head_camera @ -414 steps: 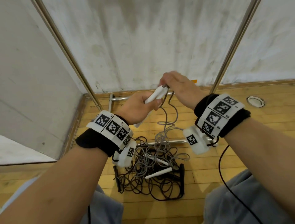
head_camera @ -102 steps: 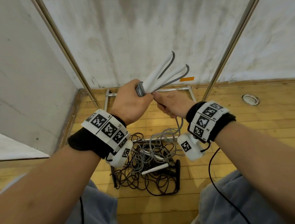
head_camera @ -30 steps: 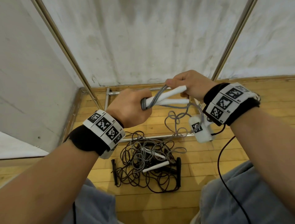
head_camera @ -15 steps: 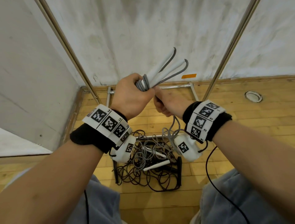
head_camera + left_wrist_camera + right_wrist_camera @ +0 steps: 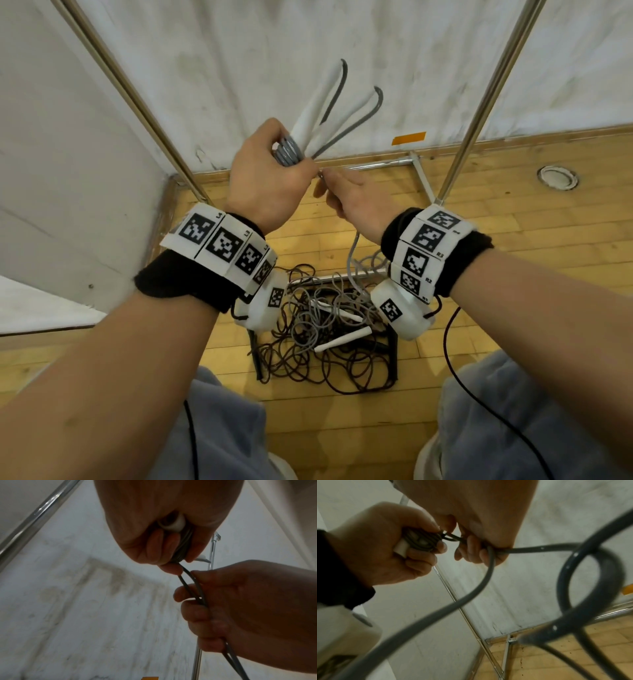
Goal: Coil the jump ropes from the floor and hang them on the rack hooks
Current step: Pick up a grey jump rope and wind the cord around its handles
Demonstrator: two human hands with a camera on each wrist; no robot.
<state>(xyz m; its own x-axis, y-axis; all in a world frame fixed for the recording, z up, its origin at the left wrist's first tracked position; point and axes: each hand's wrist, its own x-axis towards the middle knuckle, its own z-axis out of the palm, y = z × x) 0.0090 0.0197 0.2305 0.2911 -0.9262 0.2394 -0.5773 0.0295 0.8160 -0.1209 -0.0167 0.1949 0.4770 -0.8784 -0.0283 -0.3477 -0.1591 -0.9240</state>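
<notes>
1. Coiling step, judged midway: left hand (image 5: 263, 178) clenched round white handles (image 5: 318, 106) and grey rope (image 5: 287, 154) turns.
2. Right hand (image 5: 356, 202) gripping doubled slack, trailing to floor pile (image 5: 325, 342).
3. Next: another tight wrap, then hooking on rack (image 5: 479, 99).

Your left hand (image 5: 263, 181) grips two handles (image 5: 318, 113) – smooth, matt white plastic. The grey rope (image 5: 471, 592) wound round them looks like rubbery plastic with a slight sheen. Rack poles (image 5: 479, 113): polished metal, glossy, reflective. Floor (image 5: 513, 240): varnished wood strips, satin finish, with some dark specks near the rack foot. Wall (image 5: 239, 68): matt, rough-looking, stained and streaked. Your wristbands (image 5: 178, 284) – black, soft cloth under matt white printed tags. Your trousers (image 5: 513, 428): grey knit cloth, matt.
</notes>
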